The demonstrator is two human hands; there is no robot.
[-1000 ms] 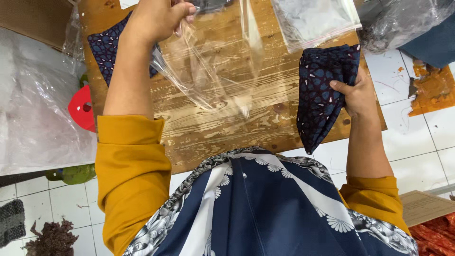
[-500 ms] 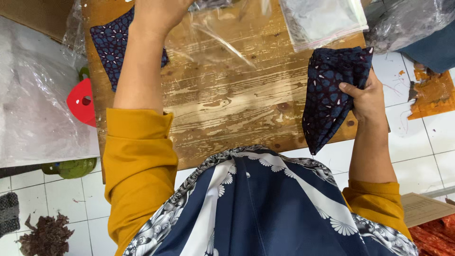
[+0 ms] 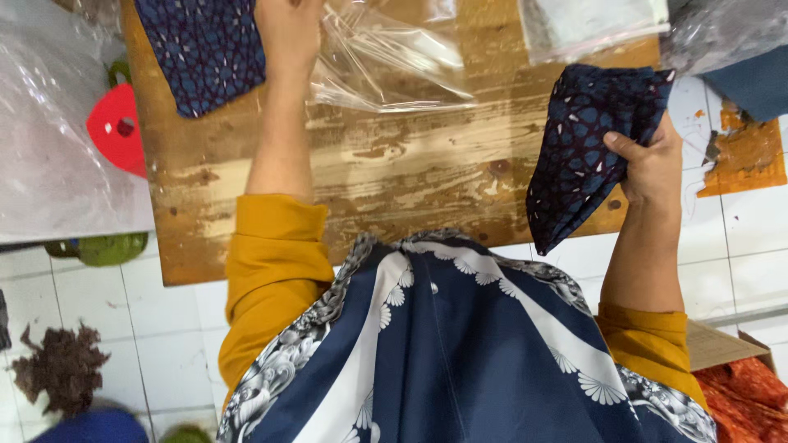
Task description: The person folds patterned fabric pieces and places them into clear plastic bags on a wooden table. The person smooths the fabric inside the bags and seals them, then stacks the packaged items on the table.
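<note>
Meanwhile, right hand (image 3: 652,160) grips a folded dark cloth (image 3: 587,148); left hand (image 3: 287,29) pinches a clear plastic bag (image 3: 386,61) over the wooden table (image 3: 394,172).

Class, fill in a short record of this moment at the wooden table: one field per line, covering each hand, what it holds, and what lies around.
Surface: worn wooden table over a white tiled floor
Left hand: at the top edge, gripping a clear plastic bag
Right hand: closed on a folded dark blue patterned cloth, held at the table's right edge
Also on table: second patterned cloth, lying flat at the top left
Nearby: red plastic piece to the left, orange cloth at the lower right
</note>
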